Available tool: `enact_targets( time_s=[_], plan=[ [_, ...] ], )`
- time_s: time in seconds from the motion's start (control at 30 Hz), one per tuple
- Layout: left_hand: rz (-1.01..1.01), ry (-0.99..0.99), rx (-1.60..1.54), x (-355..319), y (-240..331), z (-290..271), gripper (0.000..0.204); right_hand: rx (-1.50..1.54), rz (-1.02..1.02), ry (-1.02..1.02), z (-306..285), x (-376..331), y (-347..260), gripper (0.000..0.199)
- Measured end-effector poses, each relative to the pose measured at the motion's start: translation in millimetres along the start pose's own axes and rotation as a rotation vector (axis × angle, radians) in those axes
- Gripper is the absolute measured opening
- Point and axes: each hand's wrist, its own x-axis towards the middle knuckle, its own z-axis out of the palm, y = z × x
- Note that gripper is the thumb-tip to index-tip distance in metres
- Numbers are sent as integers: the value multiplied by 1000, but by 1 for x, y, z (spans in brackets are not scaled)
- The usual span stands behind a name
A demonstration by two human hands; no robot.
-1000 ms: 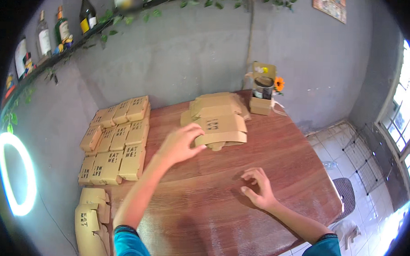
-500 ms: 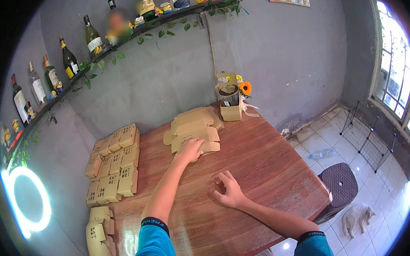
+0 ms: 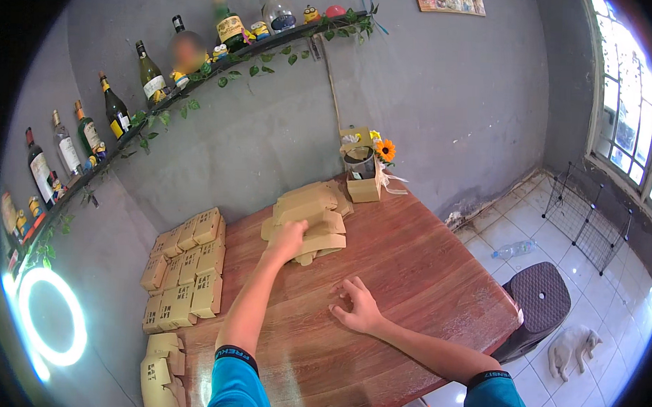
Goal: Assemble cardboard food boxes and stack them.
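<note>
A stack of flat, unfolded brown cardboard box blanks [image 3: 308,201] lies on the far part of the wooden table. My left hand [image 3: 287,239] is at the near left of this stack, its fingers closed on the top blank; my own hand hides part of the grip. The near edge of that blank looks a little raised. Closer to me, my right hand [image 3: 358,307] hovers over or rests on the tabletop with its fingers curved and apart, holding nothing.
Folded cardboard boxes [image 3: 187,263] stand stacked along the table's left side, with more partly folded ones [image 3: 163,377] nearer me. An open box with a round container [image 3: 361,176] and a sunflower stands at the back. A dark stool [image 3: 538,300] and a cat [image 3: 572,348] are at right.
My left hand has drawn its fingers in on the top blank, whose near edge has shifted and lifted slightly. The right hand is nearly still. The view has tilted a little.
</note>
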Motion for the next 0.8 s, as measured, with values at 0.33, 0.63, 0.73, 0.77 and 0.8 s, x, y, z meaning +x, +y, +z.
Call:
enact_targets(
  time_s=[0.33, 0.63, 0.73, 0.77, 0.8],
  plan=[
    [-268, 952, -470, -113, -93, -115, 22, 6, -58, -12, 9, 0, -7, 48],
    [-805, 786, -1273, -352, -29, -38, 21, -139, -249, -290, 7, -9, -20, 77],
    [-1040, 654, -1422, -390, -17, -22, 19, -405, -266, -419, 10, -13, -7, 56],
    [-931, 580, -1204, -400, -21, -19, 19, -349, -229, -437, 12, -10, -13, 37],
    [-812, 492, -996, -408, -20, -21, 20, -352, -224, -461, 12, -8, -9, 37]
  ],
)
